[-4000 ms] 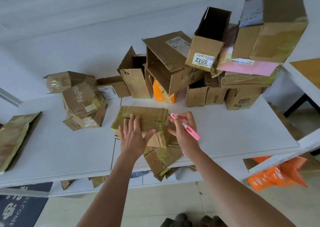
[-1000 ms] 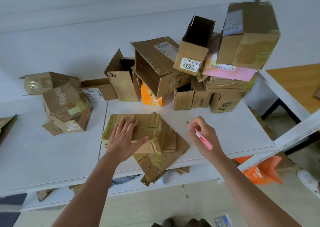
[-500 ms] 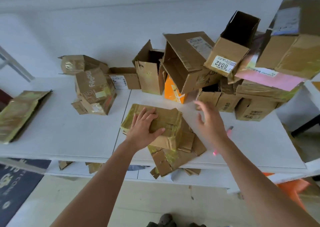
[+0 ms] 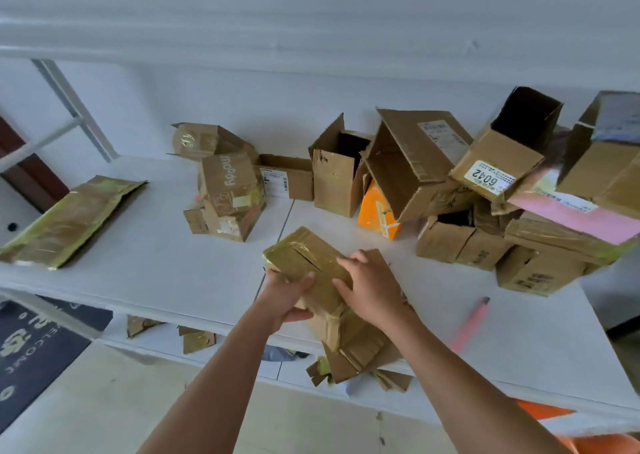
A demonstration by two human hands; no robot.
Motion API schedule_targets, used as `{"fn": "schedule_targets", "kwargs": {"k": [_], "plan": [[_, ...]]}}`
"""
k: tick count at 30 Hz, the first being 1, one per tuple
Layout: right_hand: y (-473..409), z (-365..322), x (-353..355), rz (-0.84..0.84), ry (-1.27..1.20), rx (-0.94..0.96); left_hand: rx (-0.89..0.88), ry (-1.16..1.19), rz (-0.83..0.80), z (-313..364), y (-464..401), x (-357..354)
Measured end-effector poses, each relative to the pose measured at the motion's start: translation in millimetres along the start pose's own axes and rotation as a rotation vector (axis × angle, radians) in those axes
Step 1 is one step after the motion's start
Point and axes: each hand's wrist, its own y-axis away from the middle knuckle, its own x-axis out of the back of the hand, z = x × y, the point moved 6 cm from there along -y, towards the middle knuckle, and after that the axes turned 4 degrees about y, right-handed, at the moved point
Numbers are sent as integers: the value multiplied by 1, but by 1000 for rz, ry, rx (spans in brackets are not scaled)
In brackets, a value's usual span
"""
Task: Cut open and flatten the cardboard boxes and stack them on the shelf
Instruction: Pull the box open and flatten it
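Now both hands' fingers [image 4: 343, 270] close around the taped box [image 4: 304, 259], lifted off the shelf [image 4: 173, 266].

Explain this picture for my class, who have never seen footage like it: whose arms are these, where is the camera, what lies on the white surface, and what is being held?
No machine here: a person wears a wide-angle camera on the head, looking forward and down, so the arms reach in from the bottom edge. The left hand and right hand both grip a taped cardboard box with a slit cut in its top, above flattened cardboard pieces at the front edge of the white table. A pink cutter lies loose on the table to the right. Further back sits a jumble of opened boxes, including an orange box and one labelled 6042. A flattened box lies far left.
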Motion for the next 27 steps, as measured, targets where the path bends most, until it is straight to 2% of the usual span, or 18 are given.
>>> {"fn": "schedule_targets", "kwargs": {"k": [4, 10, 17, 20, 27], "plan": [[-7, -1, 6, -15, 15, -42, -12, 106, 39, 0, -3, -4], [-11, -9, 9, 21, -2, -56, -29, 97, 93, -8, -6, 3], [-14, -23, 9, 59, 138, -79, -42, 92, 97, -13, -8, 6], [-16, -18, 11, 37, 5, -83, -35, 116, 93, -13, -8, 8], [-24, 0, 23, -148, -311, -80, -16, 116, 91, -15, -10, 6]]}}
